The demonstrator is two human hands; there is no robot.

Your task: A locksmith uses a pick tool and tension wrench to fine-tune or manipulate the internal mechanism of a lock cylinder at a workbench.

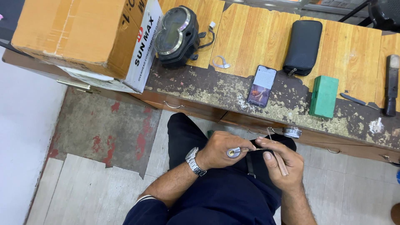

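Both hands meet over the lap, just below the worn wooden workbench (291, 50). Left hand (221, 150) is closed around a small round metal cylinder (232, 153); right hand (281, 164) pinches a thin metal pick (256, 149) whose tip touches the cylinder's face. A phone (261, 86) lies on the workbench above them

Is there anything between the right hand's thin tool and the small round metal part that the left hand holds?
Nothing visible. The left hand grips the small round metal part, and the thin tool in the right hand reaches straight to it over the lap.
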